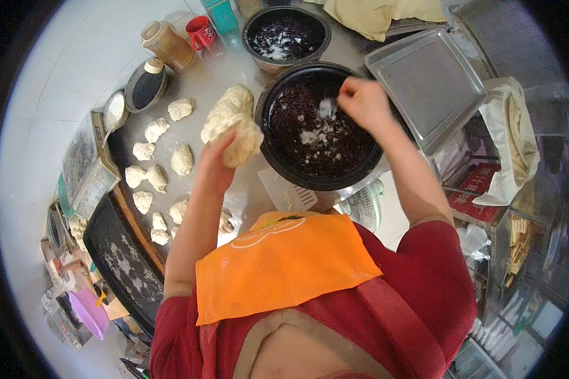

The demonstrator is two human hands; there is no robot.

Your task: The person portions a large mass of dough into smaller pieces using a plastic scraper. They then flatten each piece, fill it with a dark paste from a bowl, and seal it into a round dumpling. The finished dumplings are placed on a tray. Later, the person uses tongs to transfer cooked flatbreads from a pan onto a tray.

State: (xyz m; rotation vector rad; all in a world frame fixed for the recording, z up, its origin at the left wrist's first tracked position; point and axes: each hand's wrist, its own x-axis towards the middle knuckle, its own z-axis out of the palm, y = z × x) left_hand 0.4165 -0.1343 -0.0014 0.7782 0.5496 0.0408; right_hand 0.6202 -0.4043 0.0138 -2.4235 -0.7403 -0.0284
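My left hand (218,161) grips the near end of a large lump of pale dough (230,106) above the steel worktop (204,80). That end looks blurred and folds over my fingers. My right hand (366,102), fingers curled together, is over a black round basin (320,182). A dark crumbly mixture (289,118) fills its bottom, topped with white lumps (315,137). A blurred white clump (327,108) shows just left of my right fingertips; whether anything remains inside the fingers is hidden. Several small dough pieces (182,159) lie left of my left hand.
Behind stands a second dark basin (284,35) with white powder on dark contents. A metal tray (426,85) lies to the right. At the left are a bowl of black stuff (146,90), a bowl of white powder (114,110) and a red mug (201,32). A white slotted scraper (284,189) lies near me.
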